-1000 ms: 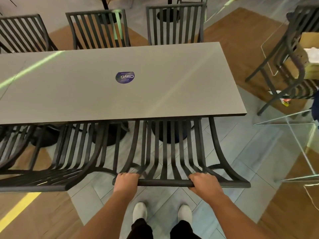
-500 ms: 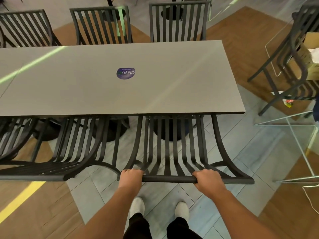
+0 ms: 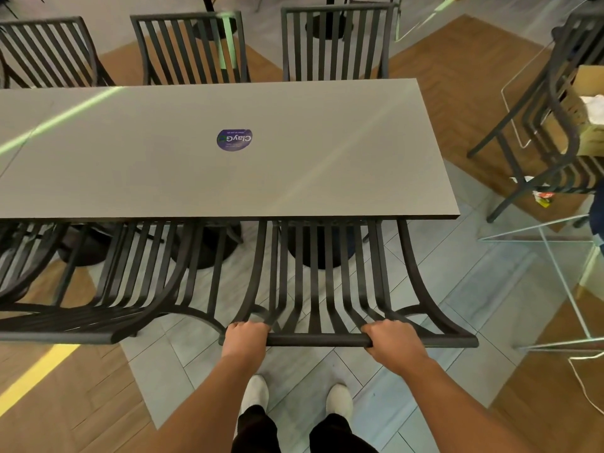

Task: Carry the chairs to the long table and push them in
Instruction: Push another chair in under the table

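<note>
Gripping chair (image 3: pixel 318 282) top rail, hands (image 3: pixel 245 337) apart — table-side

Dim, warm indoor light; pale green streaks of glare cross the table (image 3: pixel 327 178); sharp focus, wide-angle bending at edges.

Matt grey table top (image 3: pixel 163 178), dark matt slatted metal chair (image 3: pixel 327 289), glossy sticker (image 3: pixel 234 139), wood-look & tile floor (image 3: pixel 474 289)
</note>
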The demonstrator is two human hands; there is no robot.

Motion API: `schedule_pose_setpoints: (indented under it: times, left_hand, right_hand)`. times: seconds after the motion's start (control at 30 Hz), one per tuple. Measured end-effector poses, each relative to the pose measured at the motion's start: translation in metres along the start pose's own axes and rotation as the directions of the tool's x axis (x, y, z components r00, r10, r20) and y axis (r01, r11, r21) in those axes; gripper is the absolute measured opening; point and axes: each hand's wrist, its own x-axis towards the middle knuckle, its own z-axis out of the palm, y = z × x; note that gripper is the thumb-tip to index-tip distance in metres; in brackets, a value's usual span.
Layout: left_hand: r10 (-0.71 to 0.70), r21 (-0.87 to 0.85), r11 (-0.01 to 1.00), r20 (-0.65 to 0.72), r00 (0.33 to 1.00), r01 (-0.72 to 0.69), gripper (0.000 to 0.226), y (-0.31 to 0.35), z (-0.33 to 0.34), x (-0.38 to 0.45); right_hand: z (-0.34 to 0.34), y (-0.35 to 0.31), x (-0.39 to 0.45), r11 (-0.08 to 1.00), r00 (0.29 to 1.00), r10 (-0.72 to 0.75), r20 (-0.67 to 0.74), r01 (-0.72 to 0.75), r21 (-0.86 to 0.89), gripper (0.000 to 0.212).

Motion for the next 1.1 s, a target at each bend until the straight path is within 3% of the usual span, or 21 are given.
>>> schedule_pose_setpoints:
  times: [0.47,1.1]
  left_hand:
    - [0.001,0.001,1.000,0.017,1.000,-0.001,0.027,0.012,0.006,0.002]
    - [0.012,0.000,1.000,-0.005,1.000,-0.012,0.037,-0.015,-0.002,0.003]
  right_hand:
    - [0.000,0.015,-0.003,1.000,1.000,-0.002,0.001,0.002,0.010,0.024]
    - [0.008,-0.014,0.007,0.999,1.000,0.022,0.002,-0.022,0.049,0.023]
